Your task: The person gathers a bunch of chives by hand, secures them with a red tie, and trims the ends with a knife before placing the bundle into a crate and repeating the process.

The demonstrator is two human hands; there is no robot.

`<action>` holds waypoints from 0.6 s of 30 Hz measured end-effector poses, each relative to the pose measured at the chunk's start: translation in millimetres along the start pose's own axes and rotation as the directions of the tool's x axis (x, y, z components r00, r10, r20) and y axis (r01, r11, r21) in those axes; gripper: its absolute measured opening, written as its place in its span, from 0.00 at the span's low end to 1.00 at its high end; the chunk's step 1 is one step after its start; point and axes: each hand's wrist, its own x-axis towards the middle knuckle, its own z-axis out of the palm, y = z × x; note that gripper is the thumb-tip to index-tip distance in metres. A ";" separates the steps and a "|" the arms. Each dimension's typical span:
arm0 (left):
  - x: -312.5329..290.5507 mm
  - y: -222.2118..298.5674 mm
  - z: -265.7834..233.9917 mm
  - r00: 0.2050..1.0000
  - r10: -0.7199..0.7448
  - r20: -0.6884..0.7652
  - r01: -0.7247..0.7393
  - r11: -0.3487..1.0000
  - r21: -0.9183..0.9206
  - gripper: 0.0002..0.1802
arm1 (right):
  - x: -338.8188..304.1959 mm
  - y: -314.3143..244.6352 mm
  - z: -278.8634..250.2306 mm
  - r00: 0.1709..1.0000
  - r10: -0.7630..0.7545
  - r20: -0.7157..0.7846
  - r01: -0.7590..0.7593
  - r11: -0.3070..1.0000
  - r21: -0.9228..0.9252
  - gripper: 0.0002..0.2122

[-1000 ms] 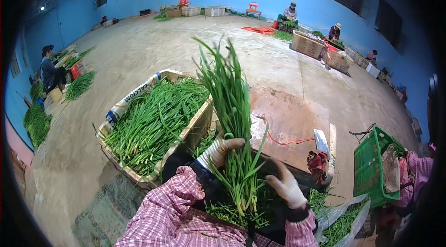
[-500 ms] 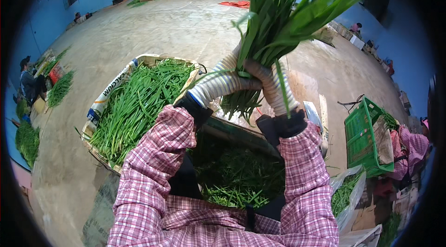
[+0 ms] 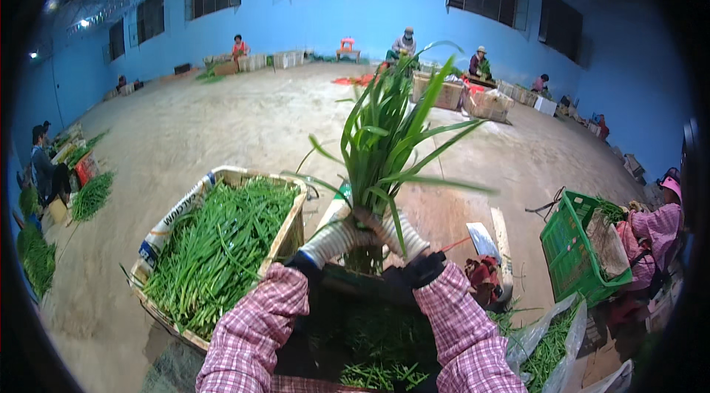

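Bunch (image 3: 384, 149) upright, held at its base in front of the chest, right of the crate (image 3: 222, 252). Left hand (image 3: 336, 238) and right hand (image 3: 396, 234), both gloved, fingers clamped round the stalk ends from either side. Forearms raised, converging, elbows low. Advice: grip tight and low, keep bases level so the leaves don't splay.

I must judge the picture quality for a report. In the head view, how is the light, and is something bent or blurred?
Head view: cool, dim indoor light with a bluish cast from the walls; a bright lamp glares at upper left; fisheye bends the floor and walls toward a dark rim; the bunch of green leaves held by the left hand and right hand has slightly soft tips; the crate of greens looks sharp.
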 end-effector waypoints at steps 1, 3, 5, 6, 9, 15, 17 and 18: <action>-9.5 16.4 0.1 1.000 -0.026 0.009 0.026 1.000 -0.002 0.37 | -6.0 -7.4 3.0 0.999 -0.020 0.028 0.020 1.000 0.004 0.22; -18.8 29.1 5.4 0.999 -0.050 0.020 0.051 0.998 -0.030 0.39 | -14.9 -7.1 1.8 0.996 -0.074 0.046 0.078 0.993 -0.084 0.23; -28.8 22.1 14.8 0.998 0.050 -0.042 -0.053 0.994 -0.095 0.33 | -27.0 -0.8 8.4 0.999 -0.028 0.039 0.029 0.999 -0.046 0.24; -33.5 21.1 20.9 0.983 0.168 -0.074 -0.175 0.979 -0.106 0.31 | -34.5 -0.2 13.2 0.997 -0.077 0.011 0.078 0.997 -0.030 0.24; -44.0 -44.5 15.9 0.999 -0.021 0.029 0.030 0.949 -0.313 0.25 | -53.0 -12.4 33.6 0.992 -0.031 0.122 0.011 0.987 0.163 0.26; -80.3 29.3 26.5 0.991 0.049 -0.121 0.008 0.904 0.427 0.31 | -91.3 -1.2 12.8 0.952 -0.268 0.145 0.305 0.811 -0.499 0.34; -70.3 50.4 5.1 0.854 -0.335 -0.398 0.123 0.874 -0.471 0.17 | -110.3 55.1 -34.8 0.980 -0.093 0.176 0.100 0.995 -0.031 0.32; -89.0 83.0 -8.4 0.791 -0.323 -0.519 -0.019 0.835 -0.549 0.10 | -142.8 -25.0 -12.5 0.977 0.019 -0.212 -0.080 0.955 -0.285 0.26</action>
